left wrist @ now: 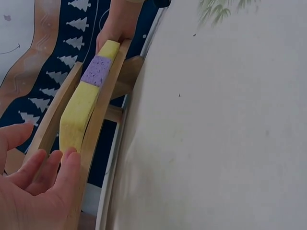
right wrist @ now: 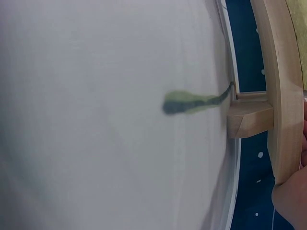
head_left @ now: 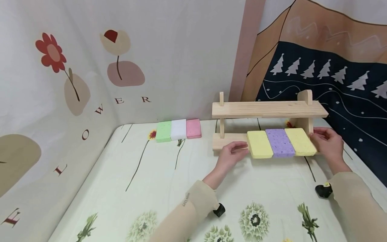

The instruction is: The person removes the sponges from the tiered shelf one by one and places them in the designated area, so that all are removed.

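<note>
Three sponges lie side by side on the lower board of a two-tier wooden shelf [head_left: 269,109]: a yellow sponge [head_left: 260,145] on the left, a speckled purple sponge [head_left: 280,143] in the middle and a second yellow sponge [head_left: 300,142] on the right. My left hand [head_left: 228,157] is at the row's left end, fingers loosely bent, fingertips right at the left yellow sponge [left wrist: 76,120]. At the opposite end, my right hand [head_left: 328,145] has its fingertips against the side of the right yellow sponge, near the shelf's end post. In the right wrist view, it is mostly cut off.
Green [head_left: 163,131], white [head_left: 178,129] and pink [head_left: 193,128] sponges lie in a row on the table left of the shelf. A printed curtain [head_left: 181,60] hangs behind. The table is covered by a flower-patterned cloth [head_left: 145,195].
</note>
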The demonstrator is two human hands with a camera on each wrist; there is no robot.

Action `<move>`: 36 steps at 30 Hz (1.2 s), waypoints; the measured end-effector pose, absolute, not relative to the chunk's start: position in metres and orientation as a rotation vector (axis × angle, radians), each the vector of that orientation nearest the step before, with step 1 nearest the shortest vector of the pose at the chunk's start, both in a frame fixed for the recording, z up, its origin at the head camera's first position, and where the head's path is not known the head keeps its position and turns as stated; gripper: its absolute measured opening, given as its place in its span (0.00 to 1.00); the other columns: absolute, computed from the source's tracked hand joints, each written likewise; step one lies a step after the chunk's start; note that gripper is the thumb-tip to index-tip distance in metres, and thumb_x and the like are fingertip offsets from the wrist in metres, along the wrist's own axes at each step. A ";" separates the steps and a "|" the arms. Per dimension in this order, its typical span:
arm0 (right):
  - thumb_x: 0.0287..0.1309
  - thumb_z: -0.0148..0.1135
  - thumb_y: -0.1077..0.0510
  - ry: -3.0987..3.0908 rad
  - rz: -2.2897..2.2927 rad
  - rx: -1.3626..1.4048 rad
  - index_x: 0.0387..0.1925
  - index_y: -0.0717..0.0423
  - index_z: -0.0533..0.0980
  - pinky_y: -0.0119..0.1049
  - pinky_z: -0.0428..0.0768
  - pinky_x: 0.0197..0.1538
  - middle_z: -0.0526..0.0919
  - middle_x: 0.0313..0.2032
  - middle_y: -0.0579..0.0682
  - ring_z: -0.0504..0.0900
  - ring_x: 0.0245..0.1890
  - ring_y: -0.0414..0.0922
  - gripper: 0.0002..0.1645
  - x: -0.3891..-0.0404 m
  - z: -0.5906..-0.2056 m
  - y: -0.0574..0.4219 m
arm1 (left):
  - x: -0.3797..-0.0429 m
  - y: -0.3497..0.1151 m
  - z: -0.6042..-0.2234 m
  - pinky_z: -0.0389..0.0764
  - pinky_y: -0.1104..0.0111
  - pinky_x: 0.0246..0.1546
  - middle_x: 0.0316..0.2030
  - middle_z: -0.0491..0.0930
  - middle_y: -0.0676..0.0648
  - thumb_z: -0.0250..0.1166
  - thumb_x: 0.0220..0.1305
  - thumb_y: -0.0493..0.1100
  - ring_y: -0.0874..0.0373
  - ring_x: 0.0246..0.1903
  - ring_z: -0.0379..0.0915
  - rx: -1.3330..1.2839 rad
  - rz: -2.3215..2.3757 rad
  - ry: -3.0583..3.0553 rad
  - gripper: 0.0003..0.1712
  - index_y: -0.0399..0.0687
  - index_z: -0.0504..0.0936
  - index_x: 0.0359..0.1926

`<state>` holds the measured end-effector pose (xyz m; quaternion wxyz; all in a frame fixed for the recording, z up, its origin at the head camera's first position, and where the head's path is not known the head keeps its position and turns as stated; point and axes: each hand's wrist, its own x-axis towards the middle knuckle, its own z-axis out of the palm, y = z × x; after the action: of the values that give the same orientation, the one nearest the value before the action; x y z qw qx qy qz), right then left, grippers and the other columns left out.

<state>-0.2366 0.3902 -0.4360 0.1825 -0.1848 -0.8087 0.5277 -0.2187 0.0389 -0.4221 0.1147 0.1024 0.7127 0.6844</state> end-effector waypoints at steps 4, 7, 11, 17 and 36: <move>0.64 0.65 0.52 -2.283 1.487 -0.536 0.36 0.27 0.72 0.05 0.71 0.34 0.72 0.29 0.19 0.72 0.31 0.17 0.12 -0.238 -0.436 0.390 | -0.216 0.045 -0.421 0.86 0.70 0.48 0.55 0.84 0.47 0.69 0.64 0.41 0.56 0.50 0.83 0.275 1.989 2.103 0.19 0.48 0.83 0.56; 0.64 0.65 0.52 -2.285 1.479 -0.539 0.36 0.27 0.72 0.05 0.70 0.35 0.72 0.30 0.19 0.72 0.31 0.17 0.12 -0.238 -0.436 0.390 | -0.214 0.048 -0.421 0.86 0.69 0.47 0.55 0.84 0.49 0.69 0.64 0.42 0.58 0.48 0.83 0.253 1.991 2.101 0.18 0.50 0.83 0.55; 0.64 0.64 0.51 -2.298 1.454 -0.539 0.37 0.28 0.72 0.05 0.70 0.35 0.71 0.30 0.19 0.72 0.31 0.17 0.10 -0.238 -0.436 0.390 | -0.212 0.052 -0.422 0.87 0.67 0.47 0.56 0.83 0.50 0.69 0.64 0.42 0.57 0.46 0.84 0.247 1.998 2.113 0.19 0.51 0.83 0.56; 0.64 0.64 0.49 -2.306 1.444 -0.547 0.38 0.28 0.73 0.05 0.70 0.35 0.71 0.30 0.19 0.71 0.31 0.17 0.09 -0.238 -0.436 0.390 | -0.211 0.056 -0.424 0.87 0.68 0.44 0.55 0.83 0.50 0.69 0.63 0.41 0.57 0.43 0.85 0.229 2.005 2.146 0.19 0.51 0.83 0.56; 0.65 0.63 0.48 -2.340 1.407 -0.576 0.38 0.27 0.72 0.07 0.70 0.34 0.69 0.30 0.19 0.70 0.32 0.18 0.09 -0.236 -0.433 0.387 | -0.211 0.073 -0.434 0.87 0.72 0.36 0.55 0.80 0.49 0.70 0.61 0.36 0.58 0.36 0.84 0.164 2.058 2.186 0.20 0.49 0.81 0.55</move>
<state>-0.2363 0.3870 -0.4329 0.1745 -0.2031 -0.8258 0.4964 -0.2108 0.0726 -0.4340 0.0673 0.0543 0.7255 0.6828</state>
